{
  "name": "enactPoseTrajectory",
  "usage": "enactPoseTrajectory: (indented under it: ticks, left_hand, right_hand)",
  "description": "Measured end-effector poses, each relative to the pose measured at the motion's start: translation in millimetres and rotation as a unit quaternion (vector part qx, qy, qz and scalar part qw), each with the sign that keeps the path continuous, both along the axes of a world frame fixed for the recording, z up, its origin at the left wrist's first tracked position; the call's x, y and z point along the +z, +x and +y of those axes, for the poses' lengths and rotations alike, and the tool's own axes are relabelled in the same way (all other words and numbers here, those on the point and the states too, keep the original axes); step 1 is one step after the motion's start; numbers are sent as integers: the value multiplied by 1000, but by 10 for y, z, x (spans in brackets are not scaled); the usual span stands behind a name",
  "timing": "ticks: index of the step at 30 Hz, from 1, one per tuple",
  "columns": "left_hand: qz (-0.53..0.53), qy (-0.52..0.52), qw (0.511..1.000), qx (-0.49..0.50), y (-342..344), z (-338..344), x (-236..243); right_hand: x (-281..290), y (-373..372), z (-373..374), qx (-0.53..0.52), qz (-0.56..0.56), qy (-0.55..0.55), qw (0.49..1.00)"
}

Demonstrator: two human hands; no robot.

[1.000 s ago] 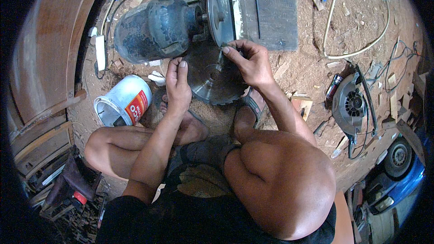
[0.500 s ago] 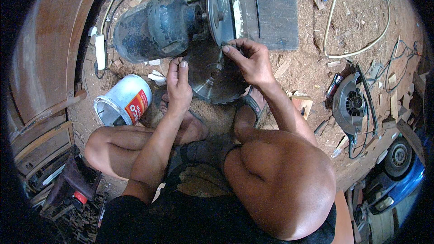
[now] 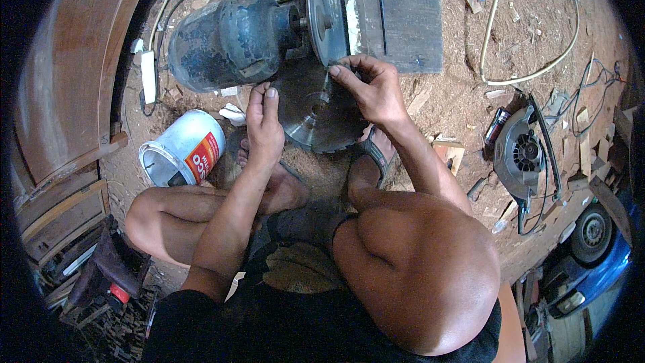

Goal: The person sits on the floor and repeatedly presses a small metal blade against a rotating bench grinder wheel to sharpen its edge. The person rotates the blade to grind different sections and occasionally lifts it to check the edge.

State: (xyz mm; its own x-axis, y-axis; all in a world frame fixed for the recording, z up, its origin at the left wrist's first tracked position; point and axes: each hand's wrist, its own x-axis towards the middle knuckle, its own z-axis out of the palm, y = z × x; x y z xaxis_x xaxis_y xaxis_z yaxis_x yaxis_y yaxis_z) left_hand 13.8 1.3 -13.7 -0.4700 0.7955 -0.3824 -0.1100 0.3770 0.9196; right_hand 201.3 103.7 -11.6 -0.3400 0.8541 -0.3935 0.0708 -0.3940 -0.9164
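Observation:
A toothed circular saw blade [image 3: 316, 124] is held between my two hands, in front of a bench grinder. My left hand [image 3: 265, 121] pinches the blade's left edge, thumb on top. My right hand [image 3: 373, 94] is closed on its upper right edge, fingertips right beside the grey grinding wheel [image 3: 316, 7]; whether the teeth touch the wheel I cannot tell. The worn blue motor [image 3: 225, 44] lies left of the wheel, and a dark flat plate [image 3: 406, 27] lies to the right. The blade's far rim is partly hidden under the grinder.
A white bucket [image 3: 168, 154] lies tipped at left. A handheld circular saw [image 3: 524, 161] lies at right among wood offcuts. Pale hose [image 3: 500, 84], cables and a power strip [image 3: 148, 81] are on the sawdust-covered ground. Wooden panels [image 3: 74, 67] stand left; a blue car [image 3: 591, 262] shows lower right.
My hands and the saw blade have shifted very slightly upward in the picture. The grip on the blade looks the same.

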Motion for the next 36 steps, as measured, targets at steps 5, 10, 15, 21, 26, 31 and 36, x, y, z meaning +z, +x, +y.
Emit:
enactPoseTrajectory:
  ticks: [5,10,15,21,26,31,36]
  left_hand:
    - [55,-1,998,-20,13,-67,16]
    - [133,60,989,-27,116,-165,310]
    - [229,182,946,-136,193,-43,642]
    - [289,242,908,-182,187,-42,849]
    - [297,244,904,-185,186,-25,895]
    - [264,165,939,-146,134,-61,827]
    - [274,94,943,-163,53,-25,640]
  right_hand:
    - [39,72,-103,-33,-10,-43,998]
    - [93,229,-225,-42,107,-66,991]
    - [151,406,-235,-79,142,-85,983]
    - [108,334,-256,-88,158,-57,982]
    - [119,345,-263,-87,158,-45,983]
    - [270,336,-238,-89,120,-47,988]
    - [331,325,-247,-94,30,69,993]
